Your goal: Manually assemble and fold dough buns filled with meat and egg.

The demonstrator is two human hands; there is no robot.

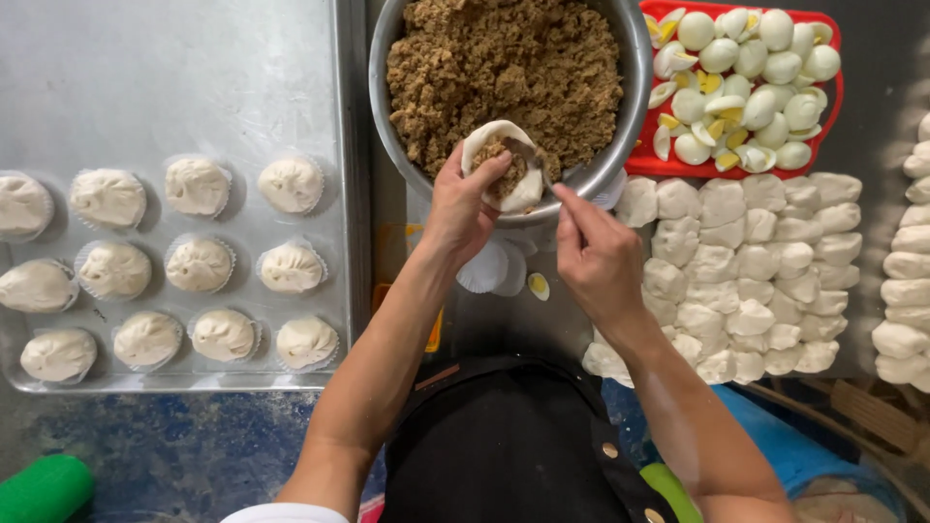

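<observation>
Dough round [504, 155], one, brown filling inside, cupped in left hand [465, 208]. Right hand [596, 257] pinches one spoon [528, 155] into it. Left of grip: tray [145, 87], eleven wrapped buns [199, 263].

Big metal bowl [635, 87] sitting at 12 o'clock, blocking way straight ahead. Tray [194, 58] of finished buns [199, 263] filling 9 o'clock side; bare tray top lying open at 10 o'clock. Dough lumps [746, 271] crowding 3 o'clock. Red egg tray [833, 107] blocking 1 o'clock. Small open gap lying between both forearms, with paper cups [494, 269] and egg slice [539, 286] sitting there.
</observation>
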